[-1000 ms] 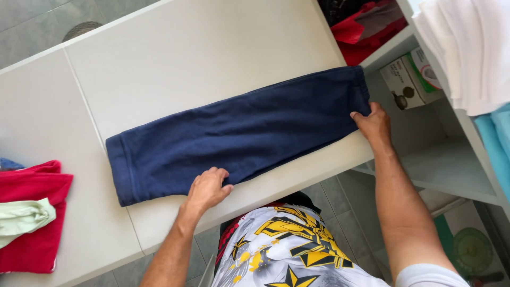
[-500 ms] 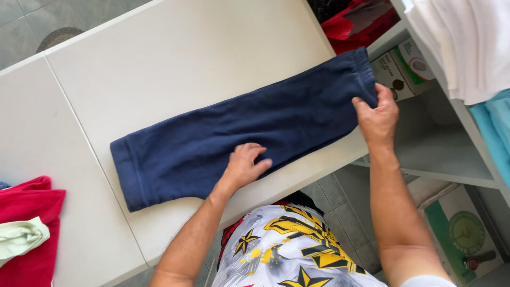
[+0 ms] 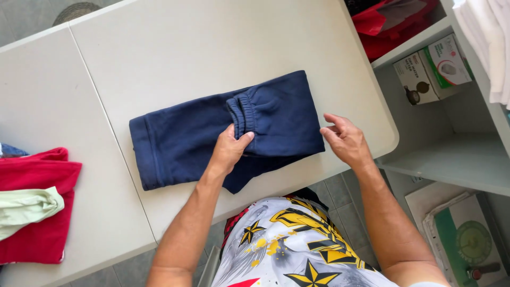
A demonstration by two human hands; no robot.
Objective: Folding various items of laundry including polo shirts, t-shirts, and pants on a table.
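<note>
A pair of navy blue sweatpants (image 3: 175,139) lies on the white table (image 3: 175,58), its right end folded back over the middle so the elastic cuffs sit on top. My left hand (image 3: 231,149) grips the folded cuff end, thumb on top of the fabric. My right hand (image 3: 345,139) hovers at the right edge of the fold, fingers spread, holding nothing.
Red cloth (image 3: 37,207) with a pale green cloth (image 3: 24,208) on it lies at the table's left edge. To the right stands a white shelf unit (image 3: 451,159) with small boxes (image 3: 433,66), white towels (image 3: 486,37) and a red bag (image 3: 393,21).
The right end of the sweatpants has been folded leftward over the middle. My left hand moved right onto the cuffs; my right hand let go of the end.
</note>
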